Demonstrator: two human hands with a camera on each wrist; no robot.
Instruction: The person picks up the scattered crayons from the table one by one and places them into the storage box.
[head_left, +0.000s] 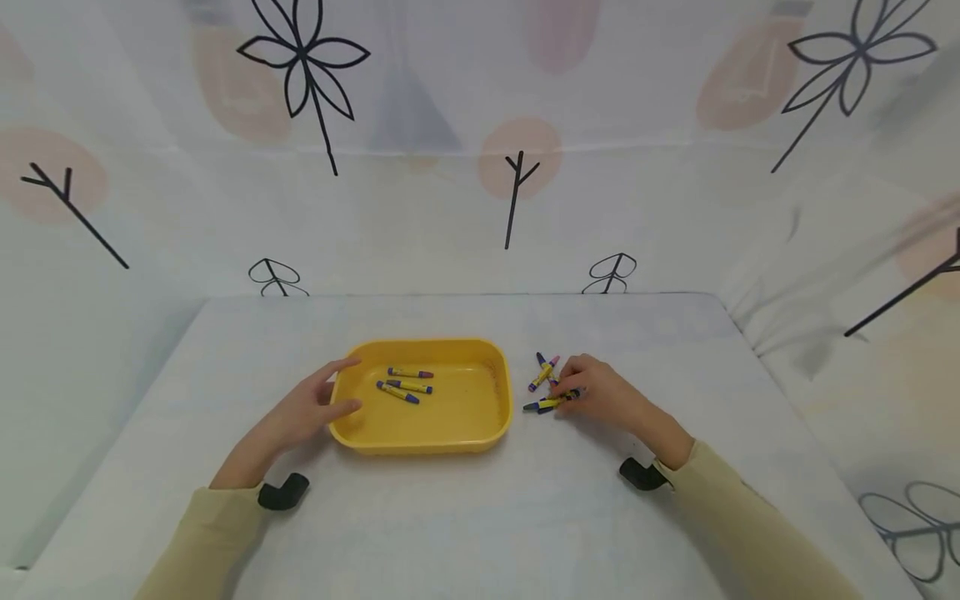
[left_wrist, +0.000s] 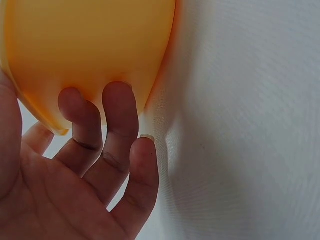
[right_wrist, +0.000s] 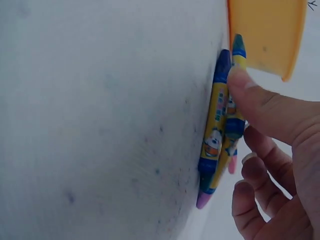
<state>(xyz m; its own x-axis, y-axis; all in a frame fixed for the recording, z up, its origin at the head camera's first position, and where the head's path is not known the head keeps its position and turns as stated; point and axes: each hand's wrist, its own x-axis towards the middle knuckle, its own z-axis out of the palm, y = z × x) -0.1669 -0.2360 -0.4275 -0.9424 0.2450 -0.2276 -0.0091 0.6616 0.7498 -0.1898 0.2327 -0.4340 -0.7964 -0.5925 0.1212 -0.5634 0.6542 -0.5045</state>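
A shallow yellow tray (head_left: pixel 420 448) sits on the table with three crayons (head_left: pixel 410 373) lying in its left half. At its left end my left hand (head_left: pixel 300 412) grips the rim, with curled fingertips (left_wrist: pixel 120 102) against the outer wall. To the tray's right, my right hand (head_left: pixel 603 396) pinches a green-tipped crayon (right_wrist: pixel 239 47) between thumb and fingers. Right beside that one lies a dark-blue-tipped crayon (right_wrist: pixel 214 125), and a purple-tipped crayon (right_wrist: pixel 203 200) shows partly behind. Just beyond the fingers, a pink-ended crayon (head_left: pixel 543 375) crosses a blue-ended one.
White cloth covers the table (head_left: pixel 450 525), and small coloured specks mark it near the right hand. A hanging cloth (head_left: pixel 420 217) with plant drawings stands along the back edge. Black wrist devices (head_left: pixel 283 492) sit at both sleeve cuffs.
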